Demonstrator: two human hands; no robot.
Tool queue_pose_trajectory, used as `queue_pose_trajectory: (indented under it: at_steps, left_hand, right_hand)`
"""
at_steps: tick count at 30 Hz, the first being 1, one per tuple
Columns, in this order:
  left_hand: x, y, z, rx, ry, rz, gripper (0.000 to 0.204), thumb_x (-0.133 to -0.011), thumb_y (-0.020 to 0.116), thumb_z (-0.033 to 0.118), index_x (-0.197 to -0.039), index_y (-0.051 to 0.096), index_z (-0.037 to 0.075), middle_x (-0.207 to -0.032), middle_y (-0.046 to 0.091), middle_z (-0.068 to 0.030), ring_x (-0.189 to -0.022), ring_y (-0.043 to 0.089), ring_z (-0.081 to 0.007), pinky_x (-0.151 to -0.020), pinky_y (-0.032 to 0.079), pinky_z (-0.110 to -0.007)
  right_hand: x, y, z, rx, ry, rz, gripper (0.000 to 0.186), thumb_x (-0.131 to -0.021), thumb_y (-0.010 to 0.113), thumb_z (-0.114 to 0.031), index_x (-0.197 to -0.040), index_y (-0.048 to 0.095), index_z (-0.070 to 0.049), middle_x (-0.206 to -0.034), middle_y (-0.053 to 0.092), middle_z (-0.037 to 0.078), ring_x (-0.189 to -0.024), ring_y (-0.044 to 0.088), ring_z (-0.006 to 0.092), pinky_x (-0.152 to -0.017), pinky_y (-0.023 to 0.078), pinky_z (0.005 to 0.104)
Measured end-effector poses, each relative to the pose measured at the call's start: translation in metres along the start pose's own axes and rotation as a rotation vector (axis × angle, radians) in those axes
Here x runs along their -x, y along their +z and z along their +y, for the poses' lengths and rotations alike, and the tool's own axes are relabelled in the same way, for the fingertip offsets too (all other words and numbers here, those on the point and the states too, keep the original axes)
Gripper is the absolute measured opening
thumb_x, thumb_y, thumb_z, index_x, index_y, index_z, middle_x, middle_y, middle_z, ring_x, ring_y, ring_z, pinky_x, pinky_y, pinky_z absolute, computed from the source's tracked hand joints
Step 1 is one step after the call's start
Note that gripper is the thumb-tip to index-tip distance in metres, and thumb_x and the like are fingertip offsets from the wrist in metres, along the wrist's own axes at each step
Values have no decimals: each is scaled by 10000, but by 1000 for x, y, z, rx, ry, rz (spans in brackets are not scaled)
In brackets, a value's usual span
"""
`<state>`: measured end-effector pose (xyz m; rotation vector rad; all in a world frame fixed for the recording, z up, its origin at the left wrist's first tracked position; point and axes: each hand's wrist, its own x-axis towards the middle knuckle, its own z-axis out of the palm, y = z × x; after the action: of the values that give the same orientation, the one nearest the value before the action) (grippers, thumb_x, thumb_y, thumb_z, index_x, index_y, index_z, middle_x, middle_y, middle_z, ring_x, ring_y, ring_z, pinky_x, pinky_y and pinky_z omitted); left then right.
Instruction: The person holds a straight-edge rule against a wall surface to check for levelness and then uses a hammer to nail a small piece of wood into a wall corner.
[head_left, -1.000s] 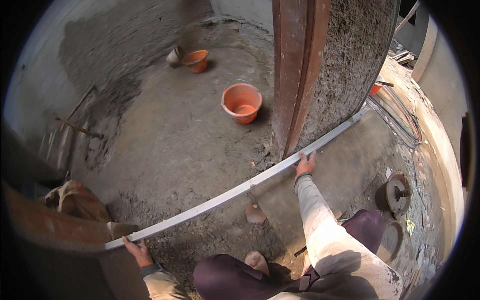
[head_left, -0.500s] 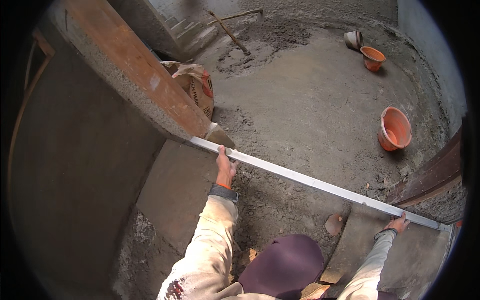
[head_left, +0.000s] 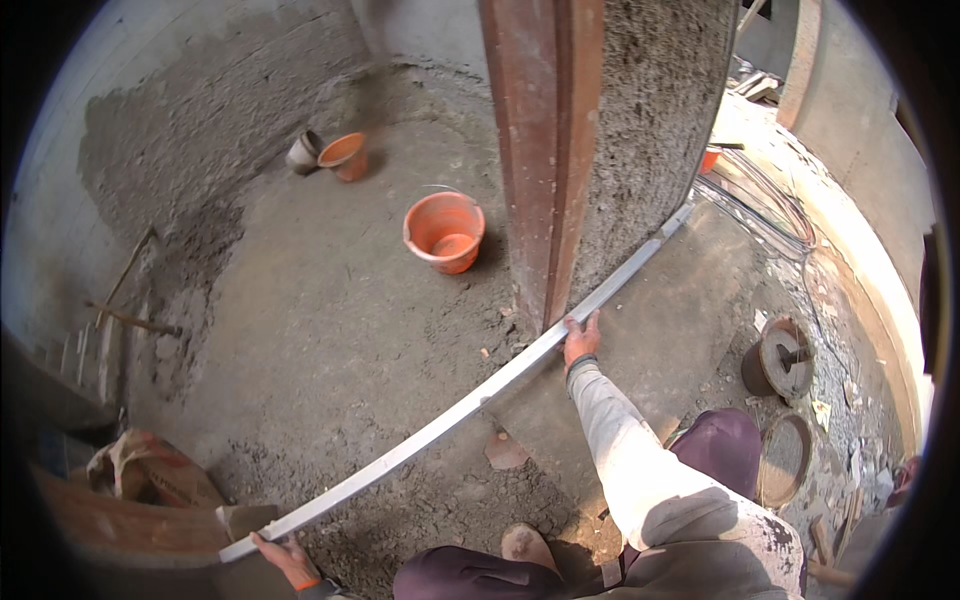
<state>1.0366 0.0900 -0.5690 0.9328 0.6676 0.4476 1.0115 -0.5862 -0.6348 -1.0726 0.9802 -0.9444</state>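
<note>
A long white metal straightedge (head_left: 432, 436) spans the doorway from lower left to upper right, along the rough cement floor. My left hand (head_left: 288, 562) grips it close to its lower-left end, beside a small tile-like block (head_left: 246, 522). Farther along, my right hand (head_left: 581, 341) is closed on the bar near the foot of a brown wooden door post (head_left: 545, 180), with the thumb on the near side. The undersides of both hands are hidden. Beyond the post, the bar's far end runs along the base of a rough wall (head_left: 655, 130).
An orange bucket (head_left: 445, 232) stands past the bar, with another orange bucket (head_left: 344, 157) and a grey one (head_left: 302, 153) behind. A hoe (head_left: 130, 318) and a cement sack (head_left: 150, 468) are at left. At right are a mortar bucket (head_left: 778, 360), a round pan (head_left: 785, 460) and cables (head_left: 770, 215).
The view has swung to the right, bringing the mortar bucket and cables into sight. Both hands stay on the straightedge, at about the same places along it.
</note>
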Motion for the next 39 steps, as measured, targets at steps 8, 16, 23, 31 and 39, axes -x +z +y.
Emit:
queue_pose_trajectory:
  at_steps: [8, 16, 23, 31, 39]
  left_hand:
    - [148, 109, -59, -1550, 998, 79, 766, -850, 518, 545, -1370, 302, 25, -1364, 363, -190, -1272, 338, -344, -1034, 241, -527]
    - [280, 261, -190, -1922, 1046, -1409, 505, -695, 724, 300, -1087, 511, 62, -972, 623, -174, -905, 612, -357, -806, 472, -486]
    - [345, 313, -234, -2001, 966, -1565, 381, -712, 707, 282, -927, 499, 46, -823, 643, -194, -760, 626, -399, -688, 484, -481]
    - [381, 350, -299, -1748, 866, -1709, 469, -701, 702, 391, -1000, 557, 60, -846, 646, -211, -807, 621, -400, -705, 483, -467]
    - [418, 359, -284, -1882, 702, -1356, 622, -642, 702, 607, -937, 678, 59, -763, 654, -186, -741, 637, -362, -665, 494, -432]
  right_hand:
    - [16, -24, -10, -122, 44, 51, 798, -810, 633, -75, -1429, 137, 16, -884, 639, 160, -766, 613, 200, -685, 508, 312]
    - [28, -29, -23, -113, 176, -145, 876, -788, 679, -174, -1411, 105, 47, -920, 612, 180, -885, 624, 237, -619, 553, 360]
    - [7, -48, -37, 65, 315, -214, 653, -787, 670, -413, -1091, 333, 57, -968, 564, 269, -763, 647, 342, -503, 569, 417]
    - [-69, -128, -107, 678, 215, -1232, 525, -872, 521, -496, -936, 550, 24, -752, 620, 133, -632, 625, 237, -506, 492, 358]
    - [-360, -244, -202, 383, -100, -453, 331, -895, 534, -310, -726, 580, -29, -587, 562, 87, -476, 571, 200, -458, 482, 319]
